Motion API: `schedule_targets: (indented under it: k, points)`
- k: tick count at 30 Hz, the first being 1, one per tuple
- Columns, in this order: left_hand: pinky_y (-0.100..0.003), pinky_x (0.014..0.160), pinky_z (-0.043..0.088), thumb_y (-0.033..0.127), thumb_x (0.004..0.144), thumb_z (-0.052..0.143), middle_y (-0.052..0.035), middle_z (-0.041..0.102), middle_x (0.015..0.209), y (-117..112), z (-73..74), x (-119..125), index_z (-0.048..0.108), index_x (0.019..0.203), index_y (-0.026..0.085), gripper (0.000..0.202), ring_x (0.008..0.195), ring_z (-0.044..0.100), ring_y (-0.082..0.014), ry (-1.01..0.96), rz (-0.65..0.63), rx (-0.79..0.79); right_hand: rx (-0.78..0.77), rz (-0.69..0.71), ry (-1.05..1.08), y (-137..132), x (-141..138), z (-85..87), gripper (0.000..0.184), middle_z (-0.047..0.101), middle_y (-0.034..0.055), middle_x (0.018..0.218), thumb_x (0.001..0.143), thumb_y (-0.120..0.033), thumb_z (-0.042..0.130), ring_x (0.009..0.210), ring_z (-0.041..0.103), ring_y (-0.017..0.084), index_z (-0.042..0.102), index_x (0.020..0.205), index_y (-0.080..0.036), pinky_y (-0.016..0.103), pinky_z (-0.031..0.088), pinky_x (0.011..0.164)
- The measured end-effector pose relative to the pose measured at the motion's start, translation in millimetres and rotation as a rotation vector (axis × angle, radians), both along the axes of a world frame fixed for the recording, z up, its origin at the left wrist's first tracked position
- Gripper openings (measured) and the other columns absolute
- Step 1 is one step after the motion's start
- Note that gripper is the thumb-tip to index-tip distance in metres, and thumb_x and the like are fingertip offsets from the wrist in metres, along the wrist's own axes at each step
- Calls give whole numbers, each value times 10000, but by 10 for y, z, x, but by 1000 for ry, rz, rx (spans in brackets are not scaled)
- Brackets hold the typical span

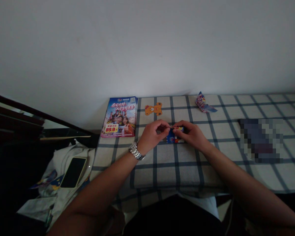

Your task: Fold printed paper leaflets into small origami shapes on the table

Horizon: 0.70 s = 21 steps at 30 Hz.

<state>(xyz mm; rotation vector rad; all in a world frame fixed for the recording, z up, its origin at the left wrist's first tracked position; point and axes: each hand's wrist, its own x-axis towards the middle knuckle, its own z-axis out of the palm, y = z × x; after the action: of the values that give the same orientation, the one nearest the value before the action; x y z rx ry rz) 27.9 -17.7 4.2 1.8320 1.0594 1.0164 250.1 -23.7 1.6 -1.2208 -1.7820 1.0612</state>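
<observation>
A small, folded piece of printed paper (171,139), mostly blue with some yellow and red, lies low over the checked tablecloth between my two hands. The thumb and fingertips of my left hand (154,133) pinch its upper left corner. My right hand (192,135) grips the right side, thumb on the front and fingers curled behind the top edge. Part of the paper is hidden under the right thumb and fingers. On the left wrist is a metal watch (136,151).
A stack of printed flyers (123,123) lies on the left of the checked tablecloth (166,164). Behind my hands are a bear-shaped cutout (153,109) and a crumpled, folded flyer (203,104). A blurred-out dark object (259,139) is at right. A phone (73,172) rests lower left.
</observation>
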Motion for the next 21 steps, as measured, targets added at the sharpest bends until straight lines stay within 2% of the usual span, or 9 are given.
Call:
schedule_targets:
  k: [4, 11, 16, 21]
  points:
    - [-240, 722, 563, 230, 923, 685, 4, 732, 841, -24, 28, 23, 695, 951, 197, 44, 750, 691, -131, 10, -13, -1, 45, -9, -27, -1, -15, 23, 232, 742, 31, 853, 944, -446, 698, 759, 664, 190, 737, 936, -218, 311, 494, 670]
    - [-252, 748, 554, 310, 960, 677, -2, 733, 865, -14, 37, 22, 694, 952, 203, 109, 775, 694, -139, 2, -56, -25, 37, -4, -34, -11, -15, 43, 240, 751, 26, 842, 934, -453, 714, 743, 662, 187, 762, 923, -218, 315, 491, 679]
    - [-253, 763, 547, 345, 964, 684, -13, 727, 881, 22, 28, -24, 694, 949, 199, 147, 797, 682, -143, -44, 4, -28, -64, -44, 112, 6, 2, 61, 305, 795, 44, 935, 928, -505, 721, 833, 718, 214, 791, 1032, -227, 331, 563, 746]
    - [-247, 756, 543, 354, 968, 682, -15, 718, 879, 41, 27, -48, 694, 936, 198, 160, 796, 671, -139, -70, 28, 2, -102, -126, 235, 27, 27, 59, 316, 817, 52, 972, 869, -540, 788, 915, 752, 245, 808, 966, -240, 379, 602, 867]
